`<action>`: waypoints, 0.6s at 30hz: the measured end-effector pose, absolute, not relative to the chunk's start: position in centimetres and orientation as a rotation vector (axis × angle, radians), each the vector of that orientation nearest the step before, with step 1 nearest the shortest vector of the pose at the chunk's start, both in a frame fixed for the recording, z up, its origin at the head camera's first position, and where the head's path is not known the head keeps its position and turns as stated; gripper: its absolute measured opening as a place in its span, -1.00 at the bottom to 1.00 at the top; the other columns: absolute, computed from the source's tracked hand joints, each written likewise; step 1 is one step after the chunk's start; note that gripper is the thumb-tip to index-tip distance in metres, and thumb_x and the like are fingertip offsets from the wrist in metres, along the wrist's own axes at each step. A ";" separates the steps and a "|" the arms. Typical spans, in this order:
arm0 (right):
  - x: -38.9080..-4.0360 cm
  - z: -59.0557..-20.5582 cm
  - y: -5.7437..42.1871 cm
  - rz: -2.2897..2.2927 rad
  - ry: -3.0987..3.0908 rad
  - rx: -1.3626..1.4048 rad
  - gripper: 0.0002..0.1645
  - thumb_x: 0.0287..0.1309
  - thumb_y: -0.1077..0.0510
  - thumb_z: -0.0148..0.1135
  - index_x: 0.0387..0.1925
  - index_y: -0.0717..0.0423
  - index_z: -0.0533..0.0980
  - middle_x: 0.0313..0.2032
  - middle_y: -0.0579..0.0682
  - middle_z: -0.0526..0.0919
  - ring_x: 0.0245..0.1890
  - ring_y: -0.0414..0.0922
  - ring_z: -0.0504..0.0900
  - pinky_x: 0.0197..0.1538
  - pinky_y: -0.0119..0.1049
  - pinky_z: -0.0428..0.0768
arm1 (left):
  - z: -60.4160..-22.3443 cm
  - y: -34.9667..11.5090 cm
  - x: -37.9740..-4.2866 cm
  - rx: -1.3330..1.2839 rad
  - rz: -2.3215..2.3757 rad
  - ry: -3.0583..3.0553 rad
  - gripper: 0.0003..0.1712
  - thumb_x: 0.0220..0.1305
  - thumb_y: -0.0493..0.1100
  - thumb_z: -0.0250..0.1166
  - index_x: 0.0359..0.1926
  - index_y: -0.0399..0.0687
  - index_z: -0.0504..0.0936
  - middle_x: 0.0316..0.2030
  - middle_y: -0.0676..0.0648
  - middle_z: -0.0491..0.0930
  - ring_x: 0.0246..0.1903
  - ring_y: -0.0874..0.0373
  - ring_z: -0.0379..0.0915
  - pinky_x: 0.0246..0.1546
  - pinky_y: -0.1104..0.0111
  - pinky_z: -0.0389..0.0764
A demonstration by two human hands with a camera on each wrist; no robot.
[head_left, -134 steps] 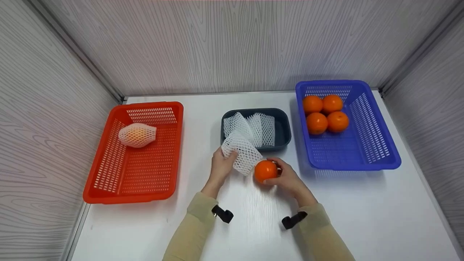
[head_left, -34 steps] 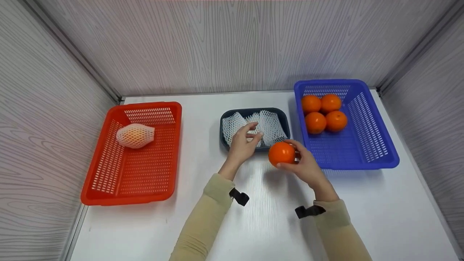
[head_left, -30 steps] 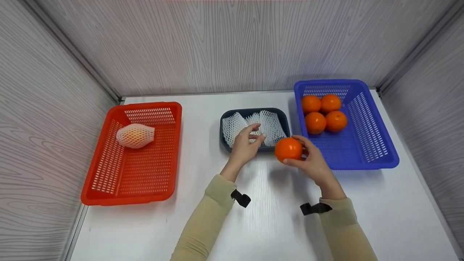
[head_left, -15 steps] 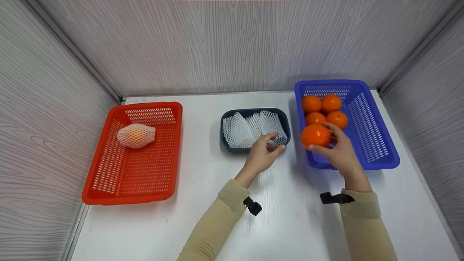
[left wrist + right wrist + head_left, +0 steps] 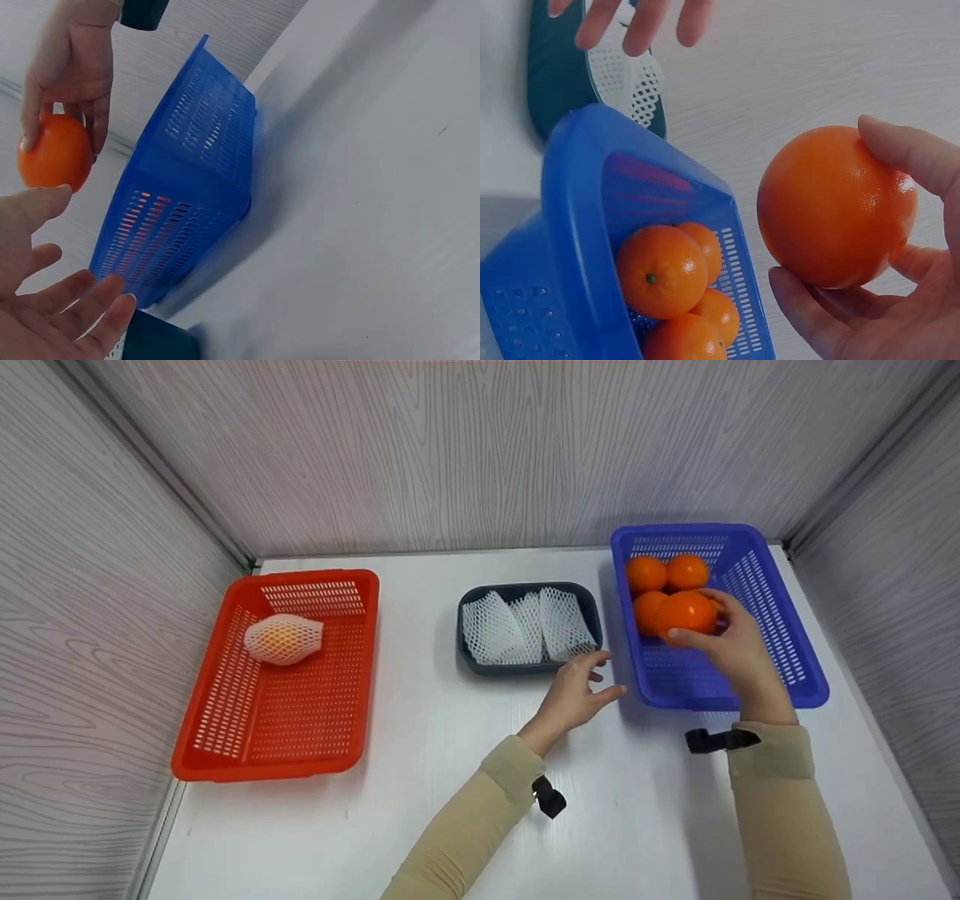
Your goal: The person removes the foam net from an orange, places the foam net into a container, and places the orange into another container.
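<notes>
My right hand (image 5: 739, 649) grips a bare orange (image 5: 685, 616) between thumb and fingers, held above the blue basket (image 5: 799, 660). In the right wrist view that orange (image 5: 836, 206) hangs clear of the basket's rim. Several more oranges (image 5: 646, 575) lie inside the basket. My left hand (image 5: 576, 695) holds nothing; its fingers are spread and relaxed, between the dark tray (image 5: 525, 669) and the blue basket. White foam net sleeves (image 5: 491, 630) lie in the tray.
At the left stands a red basket (image 5: 307, 712) holding one fruit in a foam net (image 5: 283, 639). The white table (image 5: 450, 825) runs up to a wood-grain wall (image 5: 435, 457) at the back, with side walls left and right.
A foam net held earlier in my left hand now lies in the tray. My right hand has carried the orange rightward over the blue basket, and my left hand has followed to the right.
</notes>
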State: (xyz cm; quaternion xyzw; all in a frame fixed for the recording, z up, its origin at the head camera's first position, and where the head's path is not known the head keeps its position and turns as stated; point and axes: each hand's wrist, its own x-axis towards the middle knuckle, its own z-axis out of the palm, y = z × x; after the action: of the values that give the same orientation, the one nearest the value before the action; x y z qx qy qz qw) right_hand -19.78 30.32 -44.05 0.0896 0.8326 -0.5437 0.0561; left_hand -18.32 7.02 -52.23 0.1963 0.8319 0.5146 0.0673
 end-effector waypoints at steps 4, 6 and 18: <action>-20.5 -44.1 30.9 -1.642 2.469 0.327 0.19 0.02 -0.21 0.46 0.52 -0.02 0.01 0.42 0.15 0.14 0.30 0.14 0.17 0.32 0.08 0.24 | -52.4 8.0 -18.0 0.608 1.510 2.501 -0.41 0.24 -0.12 0.40 0.25 -0.18 0.48 0.08 -0.17 0.53 -0.09 0.09 0.58 -0.09 0.49 0.54; -20.9 -44.1 31.2 -1.648 2.444 0.346 0.20 0.03 -0.19 0.46 0.53 0.00 -0.01 0.42 0.17 0.12 0.30 0.14 0.17 0.32 0.06 0.27 | -52.5 8.4 -17.9 0.625 1.489 2.505 -0.43 0.25 -0.12 0.39 0.25 -0.16 0.50 0.08 -0.15 0.54 -0.10 0.11 0.57 -0.11 0.54 0.52; -23.1 -45.1 32.2 -1.458 2.389 0.287 0.15 0.09 -0.20 0.41 0.50 0.12 0.01 0.37 0.22 0.18 0.25 0.18 0.24 0.29 0.07 0.30 | -52.9 10.4 -17.8 0.668 1.524 2.479 -0.46 0.23 -0.24 0.39 0.22 -0.25 0.53 0.03 -0.15 0.56 -0.13 0.18 0.61 -0.18 0.63 0.50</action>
State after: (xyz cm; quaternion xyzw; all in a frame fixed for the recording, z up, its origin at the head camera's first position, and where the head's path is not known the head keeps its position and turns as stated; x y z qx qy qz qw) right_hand -23.14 32.20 -45.11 0.1006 0.8377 -0.5112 0.1635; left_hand -17.78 10.35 -52.92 0.2231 0.8278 0.5088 0.0780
